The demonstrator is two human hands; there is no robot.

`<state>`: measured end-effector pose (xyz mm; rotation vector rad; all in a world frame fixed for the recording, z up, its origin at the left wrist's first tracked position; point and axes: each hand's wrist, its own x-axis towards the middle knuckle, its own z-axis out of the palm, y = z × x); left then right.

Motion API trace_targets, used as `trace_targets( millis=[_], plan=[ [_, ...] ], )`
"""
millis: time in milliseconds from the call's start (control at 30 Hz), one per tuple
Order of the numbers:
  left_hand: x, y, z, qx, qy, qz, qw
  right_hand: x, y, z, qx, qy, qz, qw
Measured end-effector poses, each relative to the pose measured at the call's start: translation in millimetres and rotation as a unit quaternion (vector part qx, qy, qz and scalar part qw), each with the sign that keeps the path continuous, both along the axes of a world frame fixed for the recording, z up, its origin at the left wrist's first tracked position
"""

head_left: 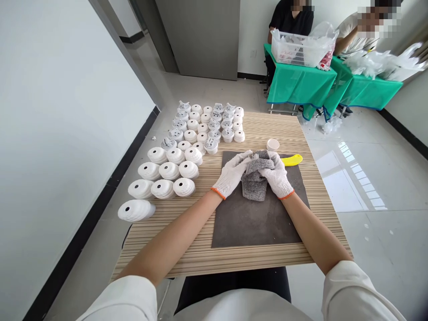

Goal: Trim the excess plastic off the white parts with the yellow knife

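Observation:
Both of my hands wear white knit gloves with orange cuffs and meet over a dark grey mat (249, 227). In my right hand (278, 176) is a bunched grey cloth (254, 185), its lower end hanging toward me. My left hand (232, 174) is closed at the cloth's left edge; whatever its fingers grip is mostly hidden by glove and cloth. A yellow-handled tool (292, 160) lies just beyond my right hand, its other end out of sight. Behind it sits a small round white cup or lid (273, 144).
Several ribbed white round parts with a centre hole (162, 189) stand in rows on the striped wooden table (160, 258). Farther back are several grey-topped round pieces (214, 124). Two people sit behind green-covered tables (294, 84) with a white basket (290, 49) and plastic bags.

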<state>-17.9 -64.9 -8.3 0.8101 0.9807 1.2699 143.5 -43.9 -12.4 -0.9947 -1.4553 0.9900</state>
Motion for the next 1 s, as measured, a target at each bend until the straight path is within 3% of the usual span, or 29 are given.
trace_targets(
  millis=[100,500,700,833,1000],
  plan=[
    [1,0,0.4,-0.013,-0.001,-0.012,1.0,-1,0,-2.0,0.033,-0.014,0.007,0.999],
    [-2,1,-5.4,0.022,-0.066,-0.011,0.997,2,3,-4.3,-0.008,-0.062,-0.006,0.998],
    [-2,-4,-0.4,0.085,-0.027,-0.016,0.996,4,4,2.5,-0.061,-0.024,0.014,0.998],
    [0,-5,1.9,0.041,-0.006,0.007,0.999,3,2,6.6,-0.047,-0.009,-0.011,0.999],
    [-3,-5,-1.9,0.061,0.125,0.036,0.99,1,0,5.8,-0.024,0.0,-0.034,0.999]
  ],
)
